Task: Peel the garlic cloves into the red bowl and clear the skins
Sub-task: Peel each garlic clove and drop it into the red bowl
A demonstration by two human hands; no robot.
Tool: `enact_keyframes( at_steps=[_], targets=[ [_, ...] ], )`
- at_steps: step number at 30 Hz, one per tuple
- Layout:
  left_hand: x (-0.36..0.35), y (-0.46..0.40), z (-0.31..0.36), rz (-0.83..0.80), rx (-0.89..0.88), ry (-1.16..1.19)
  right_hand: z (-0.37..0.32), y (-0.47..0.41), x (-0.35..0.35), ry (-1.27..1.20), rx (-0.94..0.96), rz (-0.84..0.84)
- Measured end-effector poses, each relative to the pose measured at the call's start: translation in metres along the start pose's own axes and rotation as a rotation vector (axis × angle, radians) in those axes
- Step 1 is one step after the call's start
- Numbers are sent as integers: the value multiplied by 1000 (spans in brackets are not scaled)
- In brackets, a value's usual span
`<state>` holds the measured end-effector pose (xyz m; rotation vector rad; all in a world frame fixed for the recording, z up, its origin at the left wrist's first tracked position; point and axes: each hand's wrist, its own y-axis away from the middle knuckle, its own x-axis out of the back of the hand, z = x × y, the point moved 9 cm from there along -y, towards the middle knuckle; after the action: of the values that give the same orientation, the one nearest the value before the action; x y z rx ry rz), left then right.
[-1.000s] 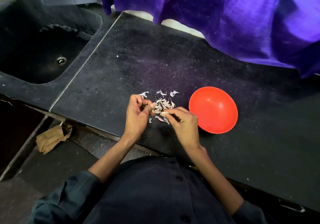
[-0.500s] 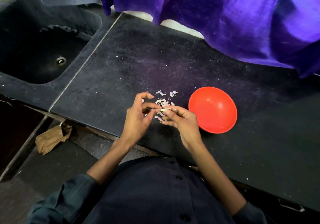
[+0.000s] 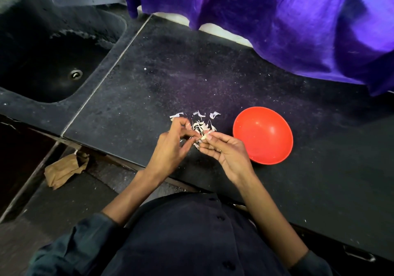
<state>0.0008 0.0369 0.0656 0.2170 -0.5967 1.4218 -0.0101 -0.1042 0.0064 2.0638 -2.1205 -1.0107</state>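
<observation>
Mid-frame, over the counter (image 3: pixel 213 79): left hand (image 3: pixel 170 147) pinches a skin flap w/ thumb & finger; right hand (image 3: pixel 228 151) grips the garlic clove (image 3: pixel 204 137) at its fingertips. Pull skin away in short tugs over the skins pile (image 3: pixel 201 124); then drop clove in red bowl (image 3: pixel 262 135), right of center.
</observation>
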Motion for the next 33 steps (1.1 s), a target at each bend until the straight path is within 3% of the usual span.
enact_keyframes(
  at_steps=[13,27,33],
  targets=[
    [-4,3,-4,50,47,9,-1,-1,-6,119,82,-31],
    [9,2,-30,127,264,173,-2,0,-11,221,94,-54],
    [-8,-2,-37,-17,317,523,-6,2,-10,246,138,-56]
  ],
)
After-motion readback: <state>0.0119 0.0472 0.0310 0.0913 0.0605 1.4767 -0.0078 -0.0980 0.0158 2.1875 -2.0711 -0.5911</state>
